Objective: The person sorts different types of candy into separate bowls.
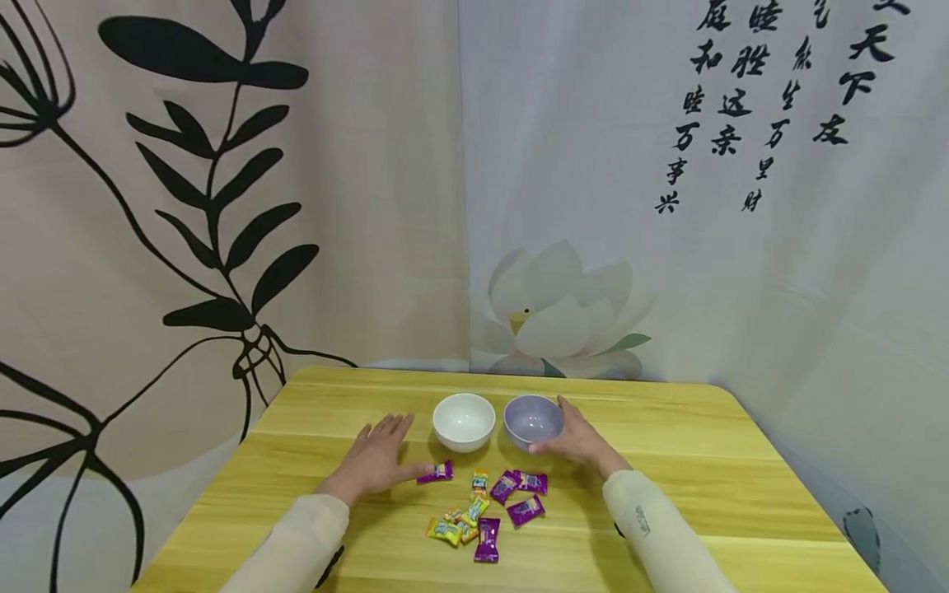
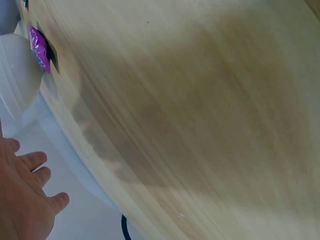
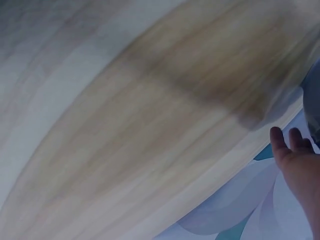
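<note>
Side by side toward the back of the table stand a white bowl (image 1: 464, 428) and a light purple bowl (image 1: 533, 422). My left hand (image 1: 376, 463) hovers left of the white bowl, fingers spread, its thumb tip right at a purple-wrapped candy (image 1: 437, 472). In the left wrist view that hand (image 2: 25, 190) holds nothing. My right hand (image 1: 582, 438) reaches to the right side of the purple bowl, thumb at its front and fingers behind. The right wrist view shows extended fingers (image 3: 280, 142) beside the bowl's wall (image 3: 313, 95).
In front of the bowls lie several purple-wrapped candies (image 1: 487, 539) and a cluster of yellow-wrapped candies (image 1: 445, 531). The yellow wooden table (image 1: 712, 494) ends at a printed curtain (image 1: 385, 206) behind it.
</note>
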`<state>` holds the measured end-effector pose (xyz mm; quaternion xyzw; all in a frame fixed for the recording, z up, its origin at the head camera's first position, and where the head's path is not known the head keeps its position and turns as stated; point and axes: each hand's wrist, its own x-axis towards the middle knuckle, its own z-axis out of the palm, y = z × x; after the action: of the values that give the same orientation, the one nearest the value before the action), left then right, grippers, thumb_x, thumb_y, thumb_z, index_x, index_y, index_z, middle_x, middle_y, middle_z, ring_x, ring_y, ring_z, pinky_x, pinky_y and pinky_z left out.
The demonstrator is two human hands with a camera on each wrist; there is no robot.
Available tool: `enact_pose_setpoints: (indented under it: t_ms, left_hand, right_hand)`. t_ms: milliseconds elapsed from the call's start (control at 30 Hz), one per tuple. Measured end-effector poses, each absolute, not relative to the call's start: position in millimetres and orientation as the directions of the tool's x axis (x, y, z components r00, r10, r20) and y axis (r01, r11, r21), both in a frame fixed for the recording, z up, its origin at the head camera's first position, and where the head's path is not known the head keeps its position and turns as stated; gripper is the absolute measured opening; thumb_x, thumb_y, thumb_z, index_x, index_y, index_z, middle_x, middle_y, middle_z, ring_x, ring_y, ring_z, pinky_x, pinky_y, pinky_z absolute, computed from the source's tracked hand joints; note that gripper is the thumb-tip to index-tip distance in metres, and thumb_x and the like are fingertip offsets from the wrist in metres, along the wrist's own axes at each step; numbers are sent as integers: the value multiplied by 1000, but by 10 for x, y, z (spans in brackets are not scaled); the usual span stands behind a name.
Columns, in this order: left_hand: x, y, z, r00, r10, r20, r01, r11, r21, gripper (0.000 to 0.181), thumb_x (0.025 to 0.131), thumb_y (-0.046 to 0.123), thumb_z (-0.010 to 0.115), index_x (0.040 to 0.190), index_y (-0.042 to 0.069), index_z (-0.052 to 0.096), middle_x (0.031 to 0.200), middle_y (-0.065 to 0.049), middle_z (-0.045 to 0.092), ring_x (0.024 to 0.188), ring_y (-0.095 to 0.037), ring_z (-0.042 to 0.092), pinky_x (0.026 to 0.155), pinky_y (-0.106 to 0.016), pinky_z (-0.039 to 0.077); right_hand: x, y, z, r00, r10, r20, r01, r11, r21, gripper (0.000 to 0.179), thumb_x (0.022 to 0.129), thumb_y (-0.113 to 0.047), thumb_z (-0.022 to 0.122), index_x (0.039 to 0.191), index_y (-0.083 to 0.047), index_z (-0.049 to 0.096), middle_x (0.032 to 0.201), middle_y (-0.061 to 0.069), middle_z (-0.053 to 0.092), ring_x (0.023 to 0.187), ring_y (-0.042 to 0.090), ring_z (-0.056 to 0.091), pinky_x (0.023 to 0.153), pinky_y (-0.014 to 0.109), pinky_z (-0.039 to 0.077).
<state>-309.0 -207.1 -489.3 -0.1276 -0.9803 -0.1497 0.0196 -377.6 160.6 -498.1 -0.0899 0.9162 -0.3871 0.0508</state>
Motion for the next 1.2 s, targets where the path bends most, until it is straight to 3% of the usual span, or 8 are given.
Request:
enact_pose_setpoints:
  t_ms: [233, 533, 800, 1100, 1200]
  left_hand:
    - [-3078, -2061, -4940, -965, 253, 65, 260, 901, 349, 106, 77, 67, 71, 155, 9, 31, 151, -22, 39, 140, -42, 33, 115, -59, 19]
    - [-3085, -2032, -5047, -957, 278, 81, 288, 881, 376, 92, 79, 57, 77, 148, 6, 44, 143, -21, 49, 133, -41, 44, 110, -58, 30]
    - [-3088, -1987, -5122, -939, 327, 106, 342, 852, 397, 75, 78, 46, 82, 136, 6, 57, 130, -15, 60, 124, -38, 52, 106, -58, 35]
    - [-3106, -1961, -5124, -925, 362, 114, 377, 841, 387, 64, 80, 42, 81, 129, 5, 62, 123, -13, 62, 118, -36, 56, 101, -58, 40]
    - [-3098, -1952, -5119, -921, 371, 116, 386, 839, 383, 58, 81, 40, 81, 125, 6, 64, 120, -12, 63, 116, -36, 56, 100, -58, 41]
  right_hand:
    - [-3791, 1607, -5005, -974, -226, 7, -156, 648, -745, 120, 66, -47, 91, 153, 1, 24, 148, 24, 40, 130, 45, 44, 105, 60, 36]
    - [-3788, 1597, -5011, -974, -226, 28, -168, 630, -758, 114, 66, -46, 91, 152, -1, 29, 143, 20, 46, 126, 41, 48, 103, 59, 39]
    - [-3786, 1595, -5038, -975, -221, 24, -158, 610, -776, 111, 68, -45, 90, 151, -2, 29, 144, 19, 45, 127, 40, 48, 105, 58, 38]
    - [-3756, 1608, -5015, -976, -217, -6, -135, 628, -767, 121, 69, -47, 89, 155, 2, 18, 152, 27, 33, 134, 47, 37, 108, 62, 31]
    - [-3758, 1605, -5021, -976, -217, -2, -137, 623, -770, 120, 69, -47, 89, 155, 1, 20, 151, 26, 34, 134, 47, 38, 108, 62, 32]
